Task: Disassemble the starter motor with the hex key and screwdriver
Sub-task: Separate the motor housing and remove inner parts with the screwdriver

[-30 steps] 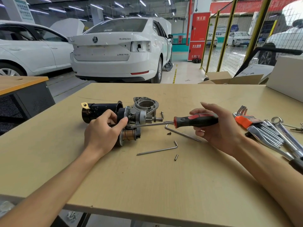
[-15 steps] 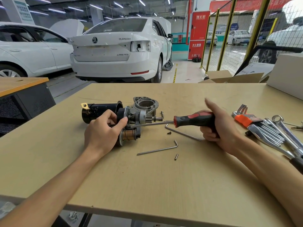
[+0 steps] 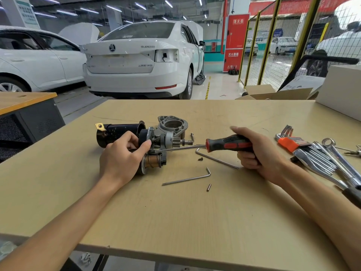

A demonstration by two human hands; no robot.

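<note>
The starter motor [image 3: 156,138] lies on its side on the tan table [image 3: 175,222], with a black cylinder at the left, a grey aluminium nose housing behind and a copper-wound solenoid at the front. My left hand [image 3: 121,157] grips its middle. My right hand [image 3: 256,151] is closed around the red and black handle of a screwdriver [image 3: 226,144]; its shaft runs left and the tip meets the motor beside my left thumb. Two loose hex keys lie on the table: one [image 3: 187,178] in front, one [image 3: 216,158] under the screwdriver.
A small screw [image 3: 200,159] and a short pin [image 3: 209,187] lie loose near the hex keys. A hex key set in an orange holder [image 3: 289,142] and several wrenches [image 3: 332,159] lie at the right. A white box [image 3: 343,89] stands at the back right.
My right hand has shifted its hold on the screwdriver handle, from fingers spread over it to a closed fist round it. The screwdriver tip and my left hand have stayed in place.
</note>
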